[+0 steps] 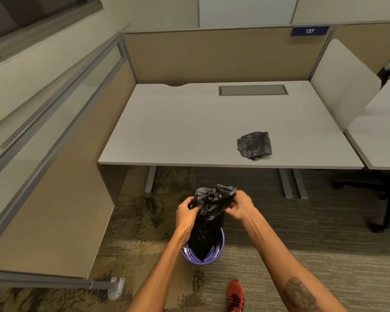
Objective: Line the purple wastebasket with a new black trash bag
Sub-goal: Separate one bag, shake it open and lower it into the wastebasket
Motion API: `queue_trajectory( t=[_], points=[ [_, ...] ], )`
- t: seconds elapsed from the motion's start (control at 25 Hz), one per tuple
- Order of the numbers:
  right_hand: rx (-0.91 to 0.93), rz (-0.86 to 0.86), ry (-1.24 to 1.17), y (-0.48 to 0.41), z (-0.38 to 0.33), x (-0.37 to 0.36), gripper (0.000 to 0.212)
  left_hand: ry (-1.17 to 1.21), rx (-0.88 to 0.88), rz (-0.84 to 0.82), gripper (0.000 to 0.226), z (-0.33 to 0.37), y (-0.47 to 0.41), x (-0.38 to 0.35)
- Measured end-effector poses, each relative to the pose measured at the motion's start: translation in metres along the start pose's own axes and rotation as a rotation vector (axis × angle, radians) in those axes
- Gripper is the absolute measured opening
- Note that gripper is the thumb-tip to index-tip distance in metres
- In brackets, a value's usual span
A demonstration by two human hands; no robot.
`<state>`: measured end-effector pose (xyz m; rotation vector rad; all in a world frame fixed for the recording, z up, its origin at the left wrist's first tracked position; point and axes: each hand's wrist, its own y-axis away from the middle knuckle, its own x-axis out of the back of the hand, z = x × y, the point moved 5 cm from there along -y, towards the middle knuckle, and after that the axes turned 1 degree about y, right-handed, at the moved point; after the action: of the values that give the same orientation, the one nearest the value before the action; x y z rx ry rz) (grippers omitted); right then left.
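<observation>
Head camera view, looking down at two bare forearms reaching forward over a patterned carpet. The left hand (186, 213) is curled closed around the left side of a crinkled black plastic trash bag (208, 218), fingers pinching into its gathered top. The right hand (240, 207) grips the right side of the same gathered top, fingers closed on the plastic. Both hands are level with each other, just apart, with the bag's bunched mouth between them.

The bag hangs upright, long axis vertical, mouth up and closed end down. Its lower end sits inside a round purple plastic wastebasket (220, 243) standing on the carpet directly below the hands. The bag hides much of the basket's inside, and the left wrist covers part of its left rim.

Beyond the hands stands a pale grey rectangular office desk (189, 122), set against tan cubicle partition panels (212, 57). A second crumpled black plastic bag (254, 145) lies on the desk near its front right edge, well apart from the hands. A red sneaker (235, 296) rests on the carpet near the basket, at the bottom edge.
</observation>
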<state>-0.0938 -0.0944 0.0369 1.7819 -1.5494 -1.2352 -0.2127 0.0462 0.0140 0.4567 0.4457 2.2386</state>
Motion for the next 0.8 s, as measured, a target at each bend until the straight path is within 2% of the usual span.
queue_trajectory(
  t=[0.04,0.12,0.24,0.4,0.48,0.56,0.6,0.72,0.8],
  points=[
    [-0.022,-0.009,0.017,0.001,0.001,0.000,0.020,0.056,0.064,0.066,0.022,-0.004,0.001,0.005],
    [-0.057,-0.054,0.074,0.002,0.004,0.000,0.012,0.167,0.157,0.214,0.038,-0.011,0.004,0.017],
    [-0.034,-0.128,0.239,0.000,0.009,0.003,0.021,0.307,0.222,0.381,0.038,-0.013,0.004,0.034],
    [0.335,-0.002,0.785,-0.004,0.000,0.015,0.022,0.613,0.346,0.384,0.028,-0.011,-0.004,0.044],
    [0.367,0.007,0.876,-0.008,-0.002,0.019,0.026,0.695,0.388,0.337,0.024,-0.009,-0.009,0.048],
    [0.318,-0.084,0.830,-0.011,-0.004,0.020,0.017,0.662,0.375,0.312,0.024,-0.008,-0.014,0.058],
    [0.278,-0.180,0.725,-0.013,-0.005,0.019,0.013,0.595,0.325,0.290,0.026,-0.007,-0.016,0.065],
    [0.232,-0.475,0.280,-0.015,-0.018,0.021,0.049,0.163,0.176,0.278,0.024,-0.007,-0.022,0.087],
    [0.251,-0.621,0.145,-0.012,-0.027,0.024,0.053,0.012,0.136,0.319,0.030,-0.010,-0.022,0.102]
  ],
)
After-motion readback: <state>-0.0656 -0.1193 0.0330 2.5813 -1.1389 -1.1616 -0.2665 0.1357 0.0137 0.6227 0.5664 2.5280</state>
